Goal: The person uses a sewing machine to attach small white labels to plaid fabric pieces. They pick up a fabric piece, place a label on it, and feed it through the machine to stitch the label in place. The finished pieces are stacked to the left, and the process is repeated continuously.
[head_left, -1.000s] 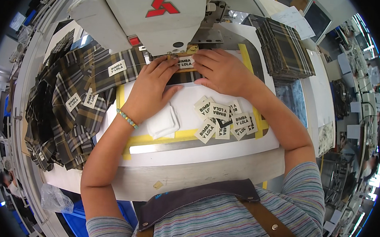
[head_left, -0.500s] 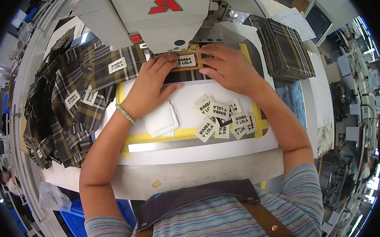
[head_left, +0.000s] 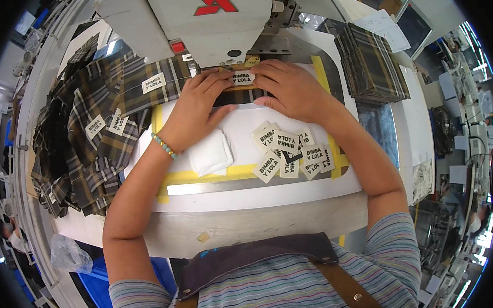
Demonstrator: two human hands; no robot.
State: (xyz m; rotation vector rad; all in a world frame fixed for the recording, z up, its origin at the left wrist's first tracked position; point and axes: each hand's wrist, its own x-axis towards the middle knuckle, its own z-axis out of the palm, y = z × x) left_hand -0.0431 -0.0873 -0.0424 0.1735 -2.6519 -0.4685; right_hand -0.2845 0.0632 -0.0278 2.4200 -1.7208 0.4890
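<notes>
Both my hands lie under the head of a large grey sewing machine [head_left: 205, 32], on either side of a white fabric label [head_left: 242, 78] with dark print. The label sits inside an orange-brown frame on a strip of dark plaid fabric [head_left: 239, 96]. My left hand [head_left: 200, 104] lies flat, its fingertips at the label's left edge and its thumb stretched toward me. From the right, my right hand [head_left: 294, 91] rests its extended fingers on the label's right edge and the frame. The needle area is mostly hidden behind the machine head.
Loose white labels [head_left: 291, 151] lie overlapping on the white work surface. Folded white pieces [head_left: 212, 154] are beside my left wrist. Plaid pieces with labels [head_left: 89, 129] heap up at left; a neat plaid stack [head_left: 371, 63] stands at right, near a screen [head_left: 418, 23].
My right hand has shifted slightly left, and its fingers now cover the frame's right end and the label's edge. My left hand has barely moved.
</notes>
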